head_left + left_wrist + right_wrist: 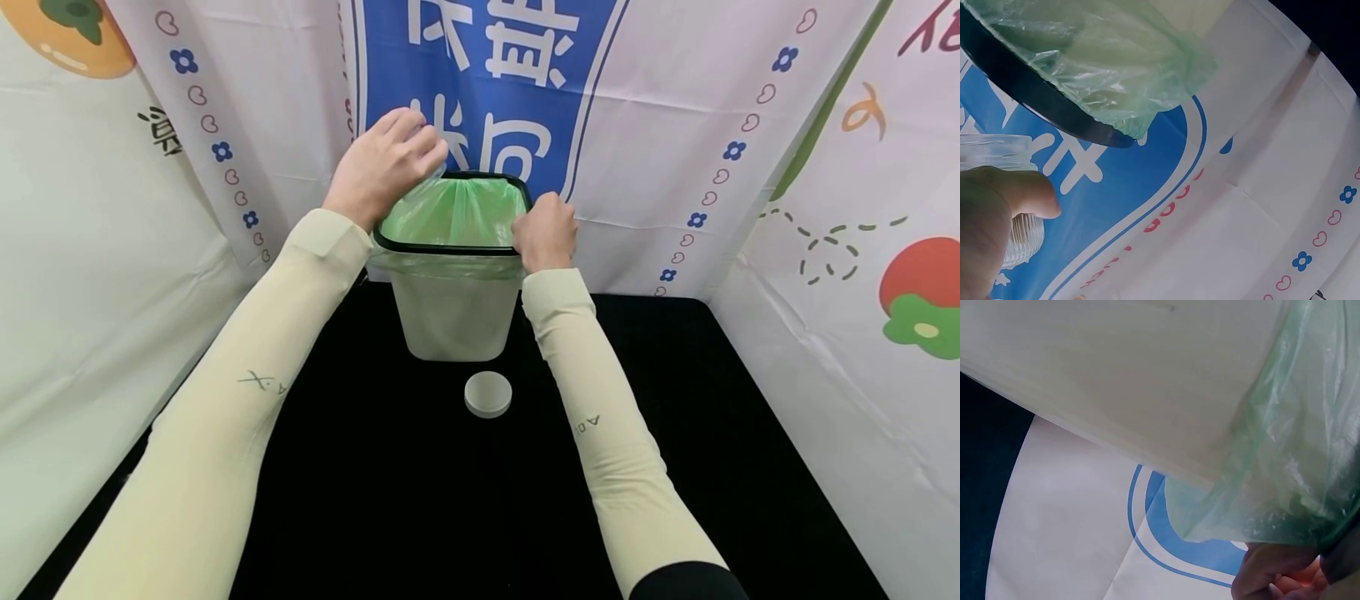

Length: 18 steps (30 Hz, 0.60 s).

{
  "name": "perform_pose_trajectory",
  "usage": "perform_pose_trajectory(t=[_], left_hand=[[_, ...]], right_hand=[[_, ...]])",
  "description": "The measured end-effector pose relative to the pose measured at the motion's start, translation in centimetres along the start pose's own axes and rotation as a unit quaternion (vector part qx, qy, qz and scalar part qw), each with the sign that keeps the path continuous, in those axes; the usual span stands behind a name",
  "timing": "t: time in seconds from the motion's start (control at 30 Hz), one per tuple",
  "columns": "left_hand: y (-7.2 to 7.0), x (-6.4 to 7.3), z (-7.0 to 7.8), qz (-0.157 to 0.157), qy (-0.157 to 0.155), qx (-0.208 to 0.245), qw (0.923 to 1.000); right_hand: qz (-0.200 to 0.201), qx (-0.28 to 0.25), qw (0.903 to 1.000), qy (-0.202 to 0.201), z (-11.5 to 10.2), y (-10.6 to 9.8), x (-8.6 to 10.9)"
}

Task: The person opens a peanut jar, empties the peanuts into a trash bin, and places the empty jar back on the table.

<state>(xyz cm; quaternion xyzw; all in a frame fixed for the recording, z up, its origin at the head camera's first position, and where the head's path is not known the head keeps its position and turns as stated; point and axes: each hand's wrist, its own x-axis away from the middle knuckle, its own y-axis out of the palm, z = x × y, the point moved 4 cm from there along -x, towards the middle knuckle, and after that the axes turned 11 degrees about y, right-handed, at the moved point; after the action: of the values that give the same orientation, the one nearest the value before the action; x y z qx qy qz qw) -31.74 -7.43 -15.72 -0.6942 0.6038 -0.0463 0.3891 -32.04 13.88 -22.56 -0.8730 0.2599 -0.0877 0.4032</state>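
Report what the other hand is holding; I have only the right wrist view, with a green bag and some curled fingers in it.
Observer: The left hand grips a clear ribbed jar.

Operator: Check the surface below and name anything lying loose there.

Observer: A round white lid lies on the black tabletop, on the near side of the bag-lined trash bin.

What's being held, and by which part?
Left grip: a clear ribbed jar, by its side. Right grip: the bin, by the right of its black rim.
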Motion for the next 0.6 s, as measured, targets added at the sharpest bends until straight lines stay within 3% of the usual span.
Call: perform_pose_trajectory(t=[0.37, 0.6], left_hand=[[-0.01, -0.26, 0.01, -0.003, 0.02, -0.018, 0.9996], [0.05, -0.24, 0.17, 0.015, 0.03, -0.028, 0.9991]], right_hand=[[0.003, 0.002, 1.0, -0.006, 0.04, -0.01, -0.2], [0.006, 0.009, 0.9999, -0.006, 0.01, 0.02, -0.19]])
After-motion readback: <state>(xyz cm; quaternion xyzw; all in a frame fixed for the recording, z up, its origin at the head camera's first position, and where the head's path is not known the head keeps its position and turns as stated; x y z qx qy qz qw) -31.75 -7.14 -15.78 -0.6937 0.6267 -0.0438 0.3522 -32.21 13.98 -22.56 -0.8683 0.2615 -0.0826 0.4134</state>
